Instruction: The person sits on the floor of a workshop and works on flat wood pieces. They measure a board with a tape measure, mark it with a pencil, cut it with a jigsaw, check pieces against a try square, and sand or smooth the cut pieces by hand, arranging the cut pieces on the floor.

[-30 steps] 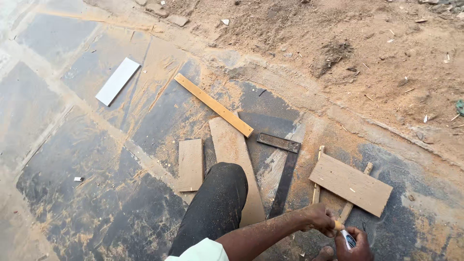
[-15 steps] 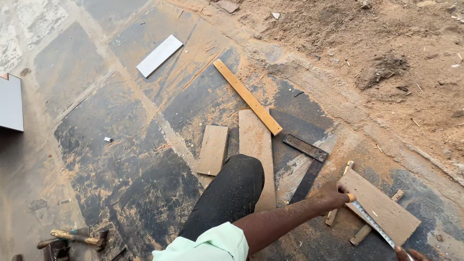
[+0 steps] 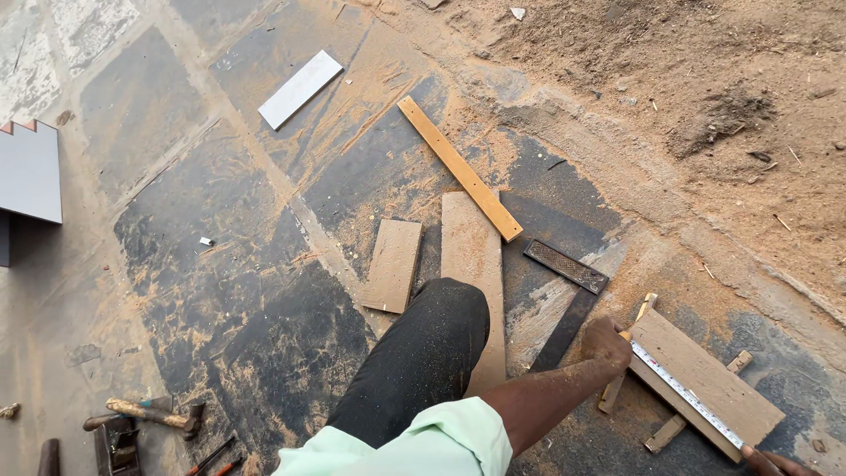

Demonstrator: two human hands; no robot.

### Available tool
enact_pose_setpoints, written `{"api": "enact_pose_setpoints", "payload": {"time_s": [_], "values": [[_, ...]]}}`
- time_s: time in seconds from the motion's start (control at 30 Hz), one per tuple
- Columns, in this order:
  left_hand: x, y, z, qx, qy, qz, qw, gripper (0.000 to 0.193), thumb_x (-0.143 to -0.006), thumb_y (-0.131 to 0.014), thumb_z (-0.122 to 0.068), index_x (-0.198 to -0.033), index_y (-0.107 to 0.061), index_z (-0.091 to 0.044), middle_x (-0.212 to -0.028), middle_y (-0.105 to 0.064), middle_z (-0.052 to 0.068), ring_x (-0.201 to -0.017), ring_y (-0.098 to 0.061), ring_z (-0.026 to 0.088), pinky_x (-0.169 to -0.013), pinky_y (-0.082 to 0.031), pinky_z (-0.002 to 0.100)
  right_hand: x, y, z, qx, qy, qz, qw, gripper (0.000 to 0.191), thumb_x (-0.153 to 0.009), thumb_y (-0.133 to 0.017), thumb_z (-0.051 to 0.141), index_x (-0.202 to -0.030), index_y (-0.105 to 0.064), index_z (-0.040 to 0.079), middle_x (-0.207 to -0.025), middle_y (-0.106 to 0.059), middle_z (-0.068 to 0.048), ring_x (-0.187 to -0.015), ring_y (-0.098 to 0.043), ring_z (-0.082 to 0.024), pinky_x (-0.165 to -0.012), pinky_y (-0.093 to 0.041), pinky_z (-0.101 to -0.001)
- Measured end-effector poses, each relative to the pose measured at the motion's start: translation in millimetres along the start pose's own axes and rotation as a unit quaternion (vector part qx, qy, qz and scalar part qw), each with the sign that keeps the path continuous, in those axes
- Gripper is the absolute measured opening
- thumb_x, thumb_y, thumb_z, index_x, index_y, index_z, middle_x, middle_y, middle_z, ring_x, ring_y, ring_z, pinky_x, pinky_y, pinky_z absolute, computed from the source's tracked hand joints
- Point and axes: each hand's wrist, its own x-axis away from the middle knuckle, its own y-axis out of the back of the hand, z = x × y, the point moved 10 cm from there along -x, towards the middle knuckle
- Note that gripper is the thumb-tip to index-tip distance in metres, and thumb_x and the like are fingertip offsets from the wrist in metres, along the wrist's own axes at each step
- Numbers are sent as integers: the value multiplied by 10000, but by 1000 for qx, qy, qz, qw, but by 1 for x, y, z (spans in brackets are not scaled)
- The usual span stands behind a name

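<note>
The left hand (image 3: 606, 339) presses on the near end of a board (image 3: 705, 383) that lies across two thin battens (image 3: 627, 353) on the dusty stone floor (image 3: 220, 291); its grip is a flat, closed hold pinning the end of a tape (image 3: 683, 394) against the board's corner. The right hand (image 3: 775, 461) shows only at the bottom edge, at the tape's far end, and whether it pinches the tape I cannot tell. A second ago both hands were bunched together below the board with the tape case between them; half a second ago the left had gone to the corner and the tape was partly out; now the tape lies stretched along the board's long edge, so a length is being read off it. A steel square (image 3: 564, 291) lies just beside the left hand, touching a plank (image 3: 471, 264) under the person's knee (image 3: 441, 326). A strip (image 3: 458, 167), a small block (image 3: 394, 264) and a hammer (image 3: 150, 412) lie apart.
</note>
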Motion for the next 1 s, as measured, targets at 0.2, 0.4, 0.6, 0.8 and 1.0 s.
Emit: {"api": "enact_pose_setpoints", "payload": {"time_s": [0.2,0.4,0.6,0.8,1.0], "values": [[2,-6,1,2,7,30,1000,193,-965,-708,-185,-1101,-738,-52,-1119,-725,171,-1036,-731,301,-889,-603,432,-12,-7,7,15,14,30,999,600,-926,-725,580,-1298,-810,117,-1036,-816,-130,-837,-754,-312,-769,-683,-470],[12,-13,-12,-128,-133,-14,983,332,-994,-659,-147,-1302,-635,-27,-1325,-572,188,-1263,-538,335,-1093,-459,470,24,14,4,7,36,-7,999,601,-905,-713,645,-1239,-833,158,-976,-776,-156,-787,-752,-355,-734,-660,-522],[129,-145,-4,-226,-517,195,802,433,-874,-705,-192,-1284,-608,-91,-1515,-473,152,-1325,-489,344,-1098,-406,518,41,30,-6,-92,159,-98,978,433,-886,-762,468,-1092,-808,91,-971,-769,-183,-820,-749,-378,-776,-603,-527],[180,-230,40,-362,-519,293,717,216,-931,-641,-230,-1047,-702,-58,-1663,-272,250,-1279,-504,347,-1072,-414,509,51,28,-13,-113,161,-103,975,307,-825,-762,371,-994,-829,124,-899,-775,-156,-794,-758,-311,-782,-602,-428],[155,-225,37,-377,-500,203,753,350,-787,-663,-288,-1039,-736,-56,-1588,-199,278,-1271,-450,383,-1046,-396,519,59,39,9,-95,145,-84,981,286,-841,-765,364,-974,-830,119,-839,-764,-136,-722,-734,-277,-719,-599,-441]]}}
